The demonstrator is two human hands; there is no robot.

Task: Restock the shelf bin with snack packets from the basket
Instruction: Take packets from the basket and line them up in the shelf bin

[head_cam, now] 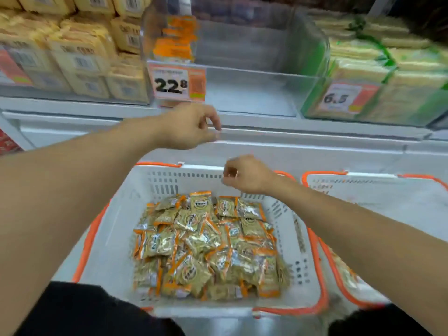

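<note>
The snack packets (206,243) are lying heaped in the bottom of the white basket (116,238), gold and orange wrappers overlapping at all angles. The basket, trimmed with an orange rim, is sitting just below the shelf edge (315,134), directly in front of the person. The clear shelf bin (254,76) is standing on the shelf above it, looking almost bare inside apart from a few orange packets (175,37) piled against its left wall. A price tag reading 22.8 (177,82) is hanging on the bin's front left corner.

The left hand (191,127) is hovering in front of the shelf edge, just under that tag, its fingers (214,120) loosely curled with thumb and forefinger close together; blur is making it impossible to tell whether anything is pinched between them. The right hand (247,174) is hanging over the far rim of the basket, its fingers (230,172) curled inward, and no packet is showing in them.

A second white basket (375,202) with orange trim is sitting just beside the first, on the right. Yellow packaged goods (80,54) are filling the bin to the left, and green-banded packages (378,66) with a 6.5 tag (337,98) are filling the bin to the right.
</note>
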